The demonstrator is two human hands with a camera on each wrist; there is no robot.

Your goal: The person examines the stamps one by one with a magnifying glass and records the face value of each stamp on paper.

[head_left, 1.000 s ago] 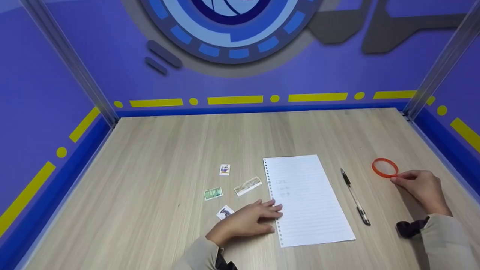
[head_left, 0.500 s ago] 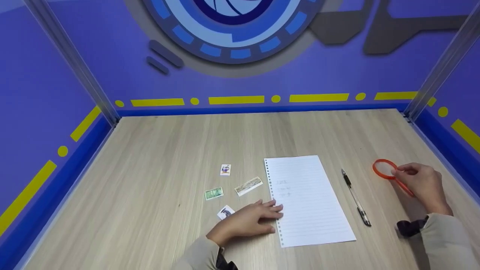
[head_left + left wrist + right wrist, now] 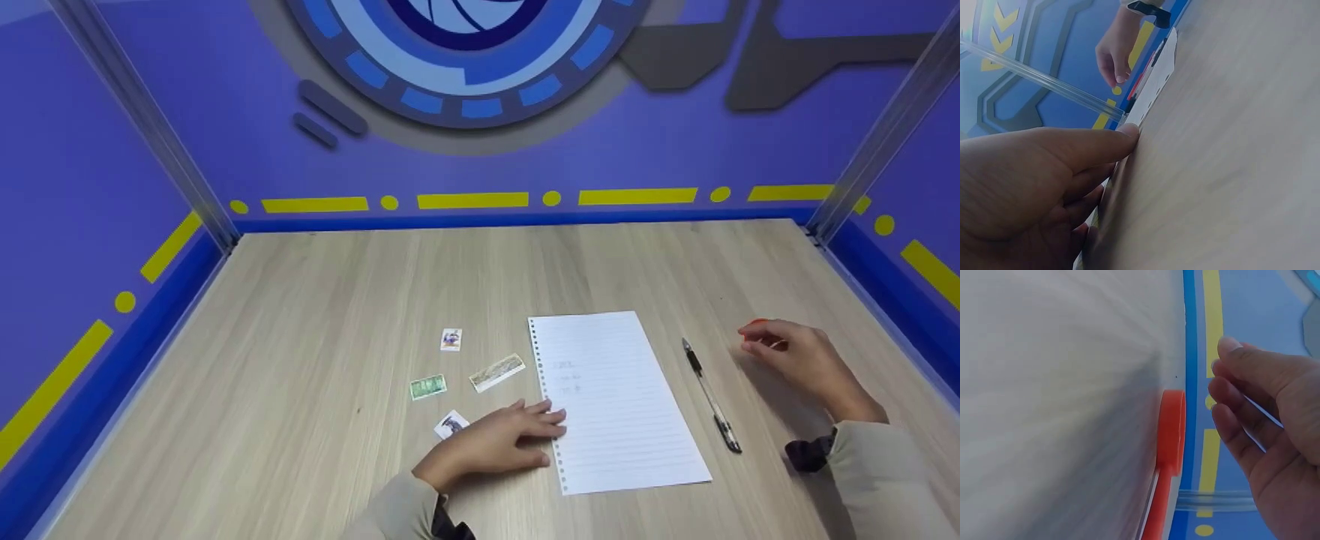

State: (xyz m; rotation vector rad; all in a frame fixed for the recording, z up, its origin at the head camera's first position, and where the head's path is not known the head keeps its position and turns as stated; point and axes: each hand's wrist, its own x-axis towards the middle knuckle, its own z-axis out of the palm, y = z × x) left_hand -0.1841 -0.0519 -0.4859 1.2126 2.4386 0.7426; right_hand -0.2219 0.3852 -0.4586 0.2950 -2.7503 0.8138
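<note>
My left hand (image 3: 491, 439) rests with extended fingers on the punched left edge of a lined sheet of paper (image 3: 622, 405), which has faint writing on it. In the left wrist view, the thumb and fingers of the left hand (image 3: 1033, 180) lie along that edge. An orange-red magnifying glass (image 3: 1171, 433) lies on the table; the head view shows only a bit of its rim. Over it hovers my right hand (image 3: 814, 367), fingers loosely bent, apart from the glass. Nothing is seen between the fingers of the right hand (image 3: 1275, 422) in the right wrist view.
A black-capped clear pen (image 3: 709, 394) lies between the paper and the right hand. Left of the paper are several stamps: a small white one (image 3: 451, 340), a green one (image 3: 427, 387), a long brownish one (image 3: 496, 373), and a dark-pictured one (image 3: 450, 424) partly behind the left hand.
My right hand pinched the magnifying glass at its rim, then near the handle's top; now it has let go and moved left over the lens. The left hand has stayed still.
</note>
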